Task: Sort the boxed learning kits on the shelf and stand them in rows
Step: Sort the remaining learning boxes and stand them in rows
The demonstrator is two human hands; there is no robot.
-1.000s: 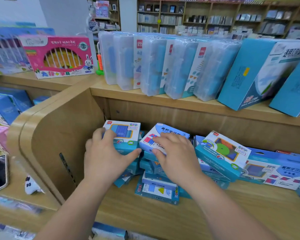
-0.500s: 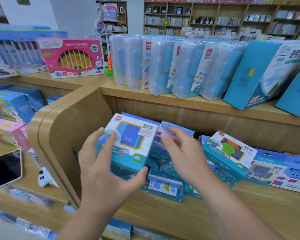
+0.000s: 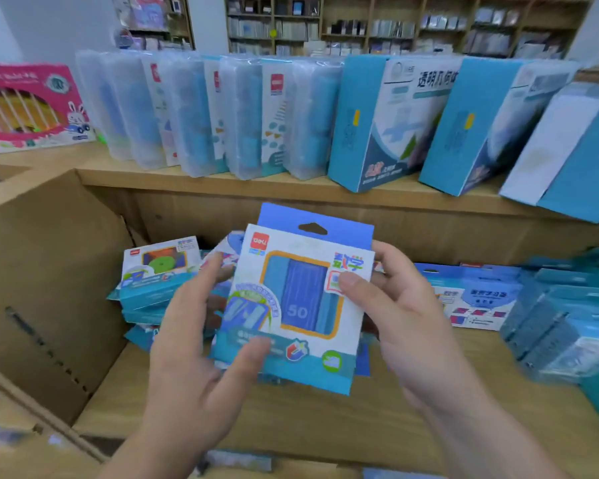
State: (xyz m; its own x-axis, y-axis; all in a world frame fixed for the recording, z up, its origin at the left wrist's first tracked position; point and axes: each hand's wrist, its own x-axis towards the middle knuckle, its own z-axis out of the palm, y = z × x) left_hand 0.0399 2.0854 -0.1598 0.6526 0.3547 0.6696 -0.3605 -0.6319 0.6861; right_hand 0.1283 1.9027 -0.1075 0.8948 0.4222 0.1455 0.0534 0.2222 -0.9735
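A white and blue boxed kit marked "50" (image 3: 301, 305) is held up in front of the lower shelf (image 3: 291, 416), front face toward me. My left hand (image 3: 194, 361) grips its left and lower edge, thumb on the front. My right hand (image 3: 405, 316) pinches its upper right corner, thumb on the front. Behind the box a loose heap of kits (image 3: 159, 281) lies at the shelf's left, one with a green disc on top. More kits lie flat at the right (image 3: 478, 299), and blue boxes (image 3: 561, 323) sit at the far right.
The upper shelf (image 3: 201, 181) carries a row of clear plastic cases (image 3: 187, 112) and leaning blue boxes (image 3: 388, 122). A pink boxed toy (image 3: 28, 105) stands at the far left. The curved wooden side panel (image 3: 45, 292) closes the lower shelf's left. Bookshelves fill the background.
The "50" kit has been lifted off the heap toward me and upright. My right hand left the heap and now pinches the kit's corner. The view has shifted right.
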